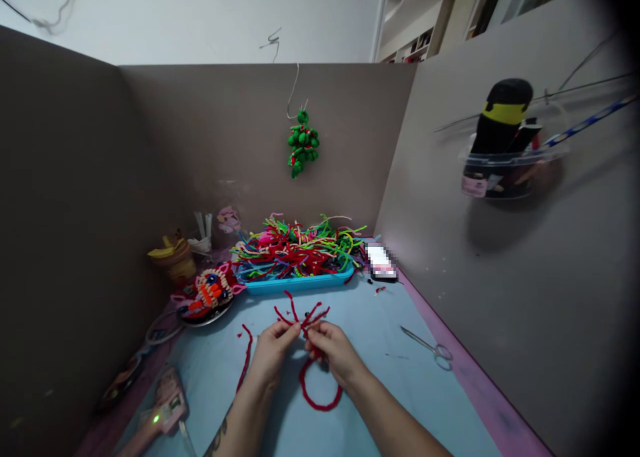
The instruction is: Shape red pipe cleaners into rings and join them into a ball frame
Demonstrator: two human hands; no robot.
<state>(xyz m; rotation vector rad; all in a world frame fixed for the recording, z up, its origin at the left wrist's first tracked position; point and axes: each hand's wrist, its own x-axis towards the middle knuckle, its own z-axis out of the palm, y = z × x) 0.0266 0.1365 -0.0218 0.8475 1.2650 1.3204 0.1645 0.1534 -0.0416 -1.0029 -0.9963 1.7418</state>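
Both hands meet over the middle of the blue mat, pinching a bundle of red pipe cleaners [311,315] whose ends fan out above the fingers. My left hand [274,350] is closed, thumb and forefinger pressed on the bundle. Beside it my right hand [331,350] pinches the same bundle from the other side. A red loop [321,409] hangs or lies just below the right hand; whether it joins the bundle is hidden by the fingers. One loose red pipe cleaner [247,357] lies left of my left wrist.
A blue tray [300,284] heaped with coloured pipe cleaners stands at the back. Scissors [427,347] and a phone [381,262] lie right. To the left are a plate [207,318] of finished pieces and a pink glue gun [167,403]. Grey panels enclose three sides; a green ornament [303,143] hangs behind.
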